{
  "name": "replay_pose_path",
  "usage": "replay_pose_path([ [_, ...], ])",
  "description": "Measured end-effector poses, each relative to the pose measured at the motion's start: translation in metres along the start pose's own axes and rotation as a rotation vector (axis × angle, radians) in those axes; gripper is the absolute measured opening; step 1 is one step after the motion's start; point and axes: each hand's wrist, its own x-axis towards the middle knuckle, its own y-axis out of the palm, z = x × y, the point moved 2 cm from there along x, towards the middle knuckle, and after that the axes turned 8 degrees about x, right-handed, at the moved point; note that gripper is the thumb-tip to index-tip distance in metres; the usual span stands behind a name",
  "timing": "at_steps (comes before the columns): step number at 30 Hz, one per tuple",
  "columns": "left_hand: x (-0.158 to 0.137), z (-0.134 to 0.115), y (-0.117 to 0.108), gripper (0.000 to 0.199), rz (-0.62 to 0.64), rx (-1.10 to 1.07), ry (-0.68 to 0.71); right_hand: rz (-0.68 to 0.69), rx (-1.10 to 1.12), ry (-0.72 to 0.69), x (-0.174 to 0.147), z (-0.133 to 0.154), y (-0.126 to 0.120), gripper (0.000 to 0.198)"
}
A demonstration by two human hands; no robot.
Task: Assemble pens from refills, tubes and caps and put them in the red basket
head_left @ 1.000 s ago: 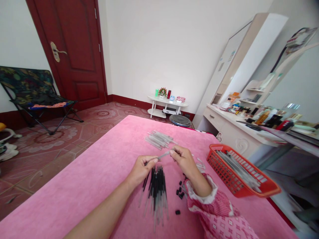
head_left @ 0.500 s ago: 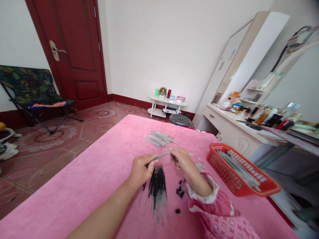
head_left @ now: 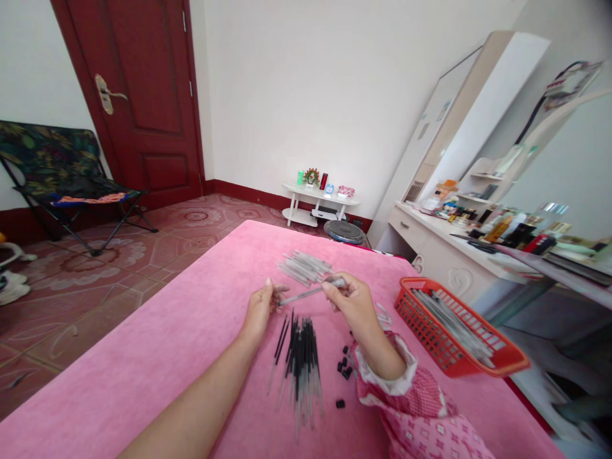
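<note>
My right hand (head_left: 348,294) is closed on a slim clear-grey pen barrel (head_left: 306,294), which slants down to the left. The barrel's left end reaches the fingers of my left hand (head_left: 262,307); whether it touches them I cannot tell. My left thumb points up, apart from the fingers. Below the hands lies a bundle of pen refills (head_left: 302,357), black at the far part and clear towards me, with a few set apart on its left. Beyond the hands, several clear-grey pen barrels (head_left: 303,266) lie in a pile. Small black caps (head_left: 344,366) lie near my right forearm.
A red plastic basket (head_left: 415,328) with long grey tubes stands on the right of the pink-covered table (head_left: 191,325). Small clear pieces (head_left: 382,315) lie beside it. A dressing table (head_left: 425,236) with bottles is at the right; a folding chair (head_left: 71,172) stands left by the door.
The left hand's thumb has lifted away from the fingers and the hand has shifted slightly left. The right hand now grips farther along the barrel, its fingers nearer the far pile.
</note>
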Motion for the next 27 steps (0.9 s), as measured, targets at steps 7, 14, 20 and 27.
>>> replay_pose_path([
  [7,0.001,0.005,-0.001,0.06,0.038,-0.016,0.01,-0.184,-0.208,-0.112,0.011,0.039,-0.062,0.028],
  [14,-0.001,0.001,0.001,0.058,0.034,-0.028,-0.01,-0.581,-1.003,-0.173,-0.01,0.065,-0.184,0.031],
  [20,-0.002,0.0,0.002,0.059,0.038,-0.043,-0.014,-0.65,-1.375,0.058,-0.044,0.051,-0.233,0.038],
  [27,0.0,0.003,0.002,0.058,0.044,-0.023,-0.01,-0.394,-1.395,0.017,-0.04,0.044,-0.21,0.037],
])
